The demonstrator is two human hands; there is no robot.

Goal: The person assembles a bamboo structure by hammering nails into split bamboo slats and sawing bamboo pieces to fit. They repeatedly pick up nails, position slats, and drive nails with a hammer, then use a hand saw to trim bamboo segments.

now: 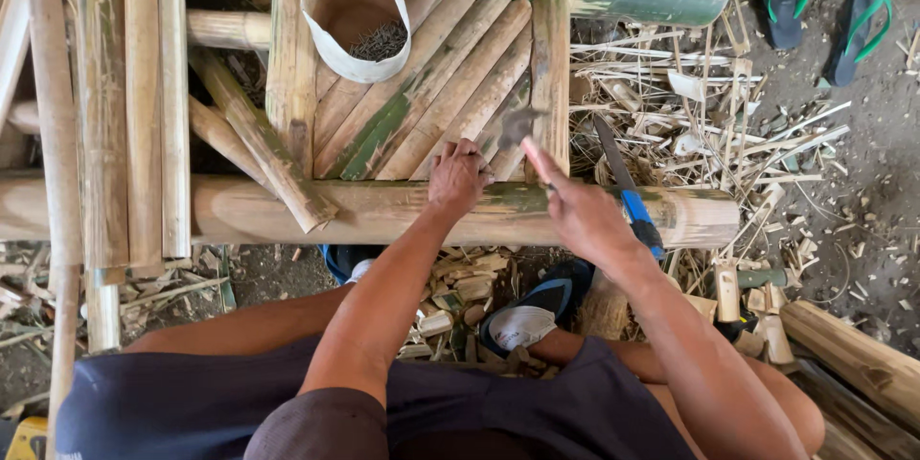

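At centre frame, the left hand (458,175) rested on the panel of diagonal bamboo slats (431,96), fingers curled down at the slat ends; whether they pinched a nail could not be told. At 3 o'clock from it, the right hand (575,211) was closed around a hammer (518,125), its blurred head just above the slats.

Risk, as judged: the hammer head hung very near the left fingertips, so a misaimed blow could strike them; a blow close to a slat end might split the bamboo.

Containers: a white bag (337,48) with rolled rim sat at 12 o'clock on the panel, holding a small heap of dark nails (379,40), mostly empty otherwise.
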